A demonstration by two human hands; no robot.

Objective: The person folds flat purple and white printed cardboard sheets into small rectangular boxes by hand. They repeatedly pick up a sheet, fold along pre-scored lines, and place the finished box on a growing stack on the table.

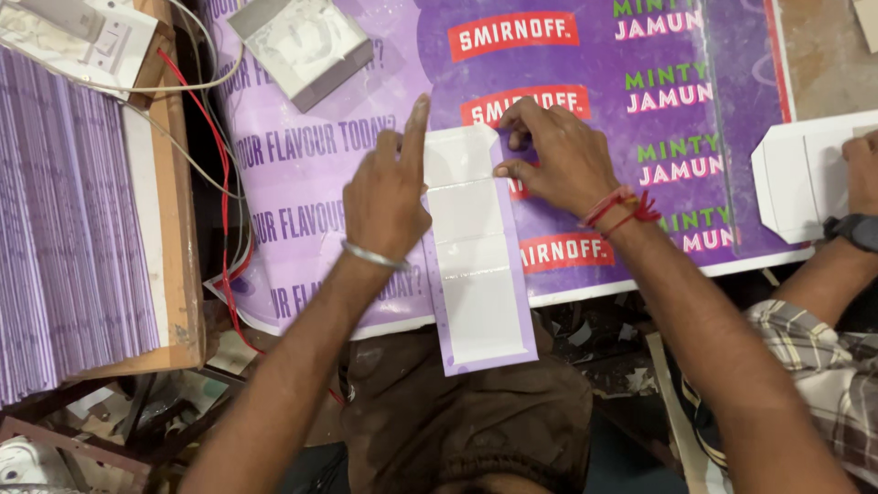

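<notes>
A long white card strip (476,265) with lilac edges was laid on the purple printed sheet (311,165) covering the tabletop, its near end overhanging the edge. It was pressed by the left hand (389,197), forefinger extended, while its far flap was pinched by the right hand (553,155). A stack of lilac sheets (64,229) stood left; red and white cables (224,183) ran between. A co-worker's hand (860,169) rested on another white card (800,178) at right.

Purple printed sheet (585,183) under folded card (471,247)

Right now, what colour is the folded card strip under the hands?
White panels with a lilac border on the card strip, clearest in the head view.
</notes>
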